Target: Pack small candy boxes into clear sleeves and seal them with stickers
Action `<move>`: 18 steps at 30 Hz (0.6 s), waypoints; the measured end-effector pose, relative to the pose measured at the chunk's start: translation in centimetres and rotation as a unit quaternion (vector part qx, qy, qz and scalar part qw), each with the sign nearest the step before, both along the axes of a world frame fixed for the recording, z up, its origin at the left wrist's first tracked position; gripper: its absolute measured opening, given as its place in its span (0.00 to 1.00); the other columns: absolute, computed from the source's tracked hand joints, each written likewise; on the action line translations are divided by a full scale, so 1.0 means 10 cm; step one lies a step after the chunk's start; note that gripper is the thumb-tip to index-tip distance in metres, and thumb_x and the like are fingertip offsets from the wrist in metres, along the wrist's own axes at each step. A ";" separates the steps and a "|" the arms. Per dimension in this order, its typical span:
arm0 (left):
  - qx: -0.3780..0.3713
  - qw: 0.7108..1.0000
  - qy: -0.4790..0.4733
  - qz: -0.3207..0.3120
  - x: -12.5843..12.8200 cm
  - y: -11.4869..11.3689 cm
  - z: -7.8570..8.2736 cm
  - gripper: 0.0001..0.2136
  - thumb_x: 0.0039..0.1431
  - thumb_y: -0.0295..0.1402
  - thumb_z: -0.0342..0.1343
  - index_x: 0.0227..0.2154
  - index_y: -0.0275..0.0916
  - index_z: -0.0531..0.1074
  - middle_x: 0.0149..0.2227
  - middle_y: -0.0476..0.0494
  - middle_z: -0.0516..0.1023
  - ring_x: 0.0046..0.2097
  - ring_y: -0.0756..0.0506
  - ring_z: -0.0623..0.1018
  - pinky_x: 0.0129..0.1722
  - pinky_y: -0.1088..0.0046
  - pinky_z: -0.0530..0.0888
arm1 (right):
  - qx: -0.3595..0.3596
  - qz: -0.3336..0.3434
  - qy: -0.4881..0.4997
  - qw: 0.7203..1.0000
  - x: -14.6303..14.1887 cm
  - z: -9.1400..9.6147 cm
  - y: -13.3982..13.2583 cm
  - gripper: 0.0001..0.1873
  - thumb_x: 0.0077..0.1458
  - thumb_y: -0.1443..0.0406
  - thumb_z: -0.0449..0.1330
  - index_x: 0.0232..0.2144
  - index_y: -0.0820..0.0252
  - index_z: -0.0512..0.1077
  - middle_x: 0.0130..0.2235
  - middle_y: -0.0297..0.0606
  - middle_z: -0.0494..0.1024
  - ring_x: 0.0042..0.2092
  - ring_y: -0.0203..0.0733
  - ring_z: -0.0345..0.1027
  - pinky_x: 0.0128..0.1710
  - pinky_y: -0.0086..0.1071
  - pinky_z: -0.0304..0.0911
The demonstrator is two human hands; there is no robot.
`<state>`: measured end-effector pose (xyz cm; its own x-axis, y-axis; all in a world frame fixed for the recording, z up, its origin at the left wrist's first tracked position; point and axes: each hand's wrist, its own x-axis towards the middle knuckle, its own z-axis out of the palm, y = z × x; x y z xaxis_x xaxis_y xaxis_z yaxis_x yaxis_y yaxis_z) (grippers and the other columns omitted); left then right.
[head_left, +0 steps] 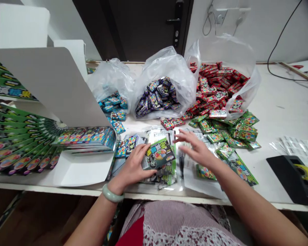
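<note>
My left hand [132, 165] grips the edge of a green printed candy packet [158, 154], with a jade bangle [113, 193] on that wrist. My right hand [196, 147] hovers with spread fingers over a stack of clear plastic sleeves [188, 160], and nothing is in it. Loose green packets [240, 135] lie to the right of it. Behind the hands stand a clear bag of purple packets [157, 97], a clear bag of red packets [215, 83] and a clear bag of blue packets [113, 103].
A white folded display box [53, 82] stands at the left beside fanned green cartons [20, 140]. A black tape dispenser [291, 177] sits at the right front of the white table [274, 102]. A dark door [143, 27] is behind, and a black cable [279, 58] runs along the wall.
</note>
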<state>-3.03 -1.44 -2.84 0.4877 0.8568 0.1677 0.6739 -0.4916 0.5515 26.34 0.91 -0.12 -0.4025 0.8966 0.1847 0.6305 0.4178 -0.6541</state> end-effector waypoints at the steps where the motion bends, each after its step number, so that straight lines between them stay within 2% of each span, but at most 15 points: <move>1: 0.000 1.000 0.005 0.016 -0.04 0.01 0.00 0.42 0.48 0.39 0.66 0.64 0.46 0.51 0.59 0.37 0.60 0.62 0.34 0.63 0.61 0.49 0.63 | -0.003 -0.056 -0.002 0.998 0.02 -0.04 0.17 0.18 0.64 0.59 0.51 0.54 0.54 0.66 0.50 0.40 0.77 0.58 0.48 0.65 0.60 0.47 0.56; 3: 0.002 0.999 0.014 0.045 -0.10 0.01 0.01 0.41 0.49 0.38 0.65 0.64 0.46 0.51 0.59 0.37 0.60 0.62 0.33 0.63 0.61 0.48 0.63 | -0.030 -0.142 -0.067 0.987 0.00 -0.12 0.52 0.17 0.64 0.60 0.50 0.50 0.57 0.71 0.48 0.41 0.78 0.51 0.45 0.70 0.53 0.40 0.63; 6: 0.005 0.998 0.018 0.064 -0.12 0.02 0.00 0.41 0.50 0.38 0.65 0.63 0.46 0.50 0.59 0.37 0.59 0.62 0.33 0.62 0.61 0.48 0.63 | -0.045 -0.150 -0.117 0.981 -0.25 -0.28 0.94 0.17 0.60 0.58 0.56 0.48 0.59 0.74 0.50 0.45 0.77 0.53 0.49 0.67 0.55 0.41 0.59; 8: 0.003 0.998 0.015 0.064 -0.11 0.01 -0.01 0.41 0.50 0.38 0.65 0.64 0.46 0.49 0.59 0.37 0.59 0.62 0.33 0.62 0.61 0.49 0.63 | -0.049 -0.156 -0.134 0.977 -0.49 -0.38 1.11 0.24 0.54 0.56 0.62 0.50 0.63 0.73 0.53 0.52 0.73 0.57 0.57 0.62 0.57 0.46 0.55; 10: 0.000 0.998 0.011 0.064 -0.11 -0.01 -0.03 0.41 0.50 0.38 0.65 0.64 0.46 0.49 0.59 0.37 0.59 0.62 0.34 0.63 0.60 0.50 0.64 | -0.063 -0.168 -0.144 0.973 -0.67 -0.45 1.19 0.28 0.50 0.57 0.65 0.51 0.67 0.72 0.54 0.58 0.71 0.58 0.62 0.59 0.56 0.49 0.55; 12: 0.002 0.998 0.008 0.069 -0.12 -0.02 -0.04 0.41 0.50 0.38 0.65 0.63 0.46 0.49 0.58 0.37 0.60 0.61 0.34 0.64 0.60 0.50 0.65 | -0.079 -0.172 -0.140 0.972 -0.73 -0.48 1.23 0.24 0.52 0.61 0.63 0.50 0.67 0.73 0.52 0.58 0.72 0.56 0.61 0.61 0.55 0.48 0.56; 15: 0.009 0.997 0.006 0.080 -0.19 -0.02 -0.04 0.40 0.51 0.38 0.64 0.63 0.45 0.49 0.58 0.37 0.60 0.61 0.34 0.64 0.61 0.50 0.64 | -0.094 -0.168 -0.099 0.976 -0.60 -0.46 1.22 0.16 0.57 0.64 0.56 0.46 0.64 0.75 0.49 0.52 0.75 0.53 0.55 0.66 0.55 0.43 0.57; 18: 0.021 0.996 0.004 0.081 -0.26 -0.01 -0.04 0.39 0.51 0.39 0.64 0.63 0.45 0.49 0.58 0.37 0.60 0.61 0.34 0.64 0.60 0.49 0.64 | -0.121 -0.166 -0.032 0.978 -0.32 -0.41 1.11 0.16 0.60 0.62 0.51 0.42 0.63 0.76 0.43 0.46 0.78 0.46 0.49 0.71 0.49 0.40 0.64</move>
